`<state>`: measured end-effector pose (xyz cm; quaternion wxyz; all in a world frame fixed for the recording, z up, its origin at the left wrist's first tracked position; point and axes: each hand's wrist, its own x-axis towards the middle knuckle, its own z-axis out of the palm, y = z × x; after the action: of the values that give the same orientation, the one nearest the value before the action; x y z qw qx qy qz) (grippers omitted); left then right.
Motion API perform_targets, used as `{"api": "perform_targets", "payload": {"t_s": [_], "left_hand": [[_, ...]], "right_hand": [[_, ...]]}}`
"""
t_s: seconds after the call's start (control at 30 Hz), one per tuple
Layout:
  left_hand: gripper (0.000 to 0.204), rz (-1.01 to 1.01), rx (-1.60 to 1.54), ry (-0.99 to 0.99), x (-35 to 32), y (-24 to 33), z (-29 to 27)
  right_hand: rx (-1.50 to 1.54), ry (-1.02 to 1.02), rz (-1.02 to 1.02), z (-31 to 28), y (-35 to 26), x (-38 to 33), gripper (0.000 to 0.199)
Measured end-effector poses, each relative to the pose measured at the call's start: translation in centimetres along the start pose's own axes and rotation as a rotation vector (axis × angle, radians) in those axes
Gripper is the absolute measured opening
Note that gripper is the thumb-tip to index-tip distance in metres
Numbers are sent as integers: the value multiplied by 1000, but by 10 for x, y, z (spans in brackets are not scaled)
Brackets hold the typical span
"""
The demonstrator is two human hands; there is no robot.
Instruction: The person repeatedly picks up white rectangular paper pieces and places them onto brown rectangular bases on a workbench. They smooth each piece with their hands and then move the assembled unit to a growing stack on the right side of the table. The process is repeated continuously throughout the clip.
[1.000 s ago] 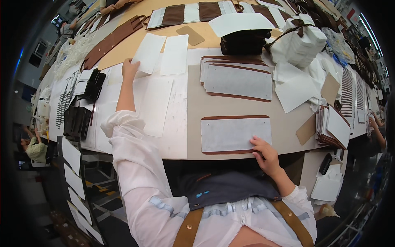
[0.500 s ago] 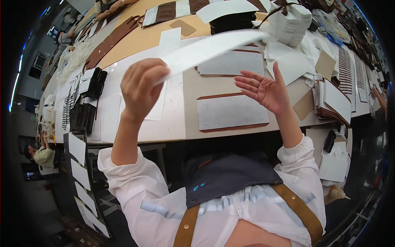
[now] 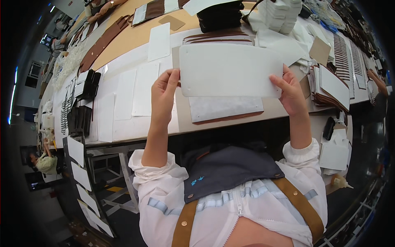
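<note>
A white rectangular sheet (image 3: 230, 70) with rounded corners and small holes near its corners is held up over the table between my hands. My left hand (image 3: 165, 88) pinches its left end, thumb in front. At the right end my right hand (image 3: 291, 89) grips it, thumb on the face and fingers behind. Below and partly hidden by it lies a grey-white panel (image 3: 226, 110) with a brown edge showing along its near side. Farther back, brown-edged panels (image 3: 218, 37) show above the sheet's top edge.
More white sheets (image 3: 146, 88) lie on the table to the left, near black folded pieces (image 3: 79, 119). A stack of brown and white panels (image 3: 329, 88) stands at the right. White padded bundles (image 3: 279, 16) and a black stack (image 3: 220, 16) sit at the back. Other people work at the far left.
The sheet has swung from edge-on, held by my left hand alone, to flat facing me. My right hand has gone from open to gripping its right end.
</note>
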<state>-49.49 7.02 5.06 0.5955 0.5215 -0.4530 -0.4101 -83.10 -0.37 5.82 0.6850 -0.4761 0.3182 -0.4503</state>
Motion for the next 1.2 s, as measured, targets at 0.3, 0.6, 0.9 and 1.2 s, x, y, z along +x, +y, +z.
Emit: {"api": "perform_targets", "payload": {"t_s": [0.3, 0.6, 0.9, 1.2], "left_hand": [[22, -171, 241, 123, -49, -67, 0], [56, -192, 277, 168, -75, -88, 8], [28, -156, 453, 165, -72, -94, 7], [25, -103, 579, 141, -69, -98, 10]], "right_hand": [[-233, 92, 106, -10, 64, -14, 51], [-506, 157, 100, -35, 110, -19, 41], [-655, 273, 20, -22, 108, -8, 38], [-697, 312, 22, -23, 116, -10, 37]]}}
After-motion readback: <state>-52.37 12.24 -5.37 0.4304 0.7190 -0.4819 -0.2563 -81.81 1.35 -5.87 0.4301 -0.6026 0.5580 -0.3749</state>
